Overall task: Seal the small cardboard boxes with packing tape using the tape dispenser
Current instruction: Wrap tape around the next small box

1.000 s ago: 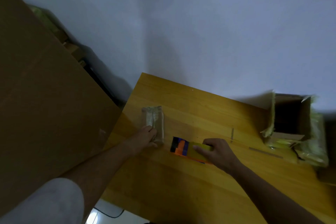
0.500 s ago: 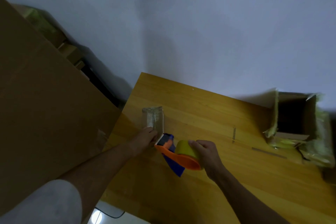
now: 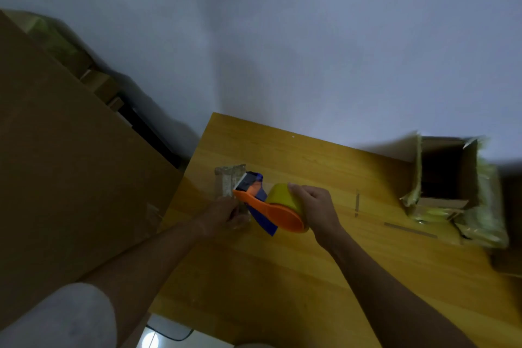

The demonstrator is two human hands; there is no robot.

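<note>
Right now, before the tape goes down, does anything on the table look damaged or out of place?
Yes. The open cardboard box at the table's far right edge looks battered: its flaps are torn and ragged, with crumpled yellowish tape hanging off them. Two loose strips also lie on the wood beside it. The small box under the tape dispenser looks scuffed but intact.

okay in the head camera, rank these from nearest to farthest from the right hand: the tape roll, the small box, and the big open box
1. Tape roll: on the dispenser, under the right hand fingers.
2. Small box: to its left, steadied by the left hand.
3. Big open box: far right of the table.
</note>
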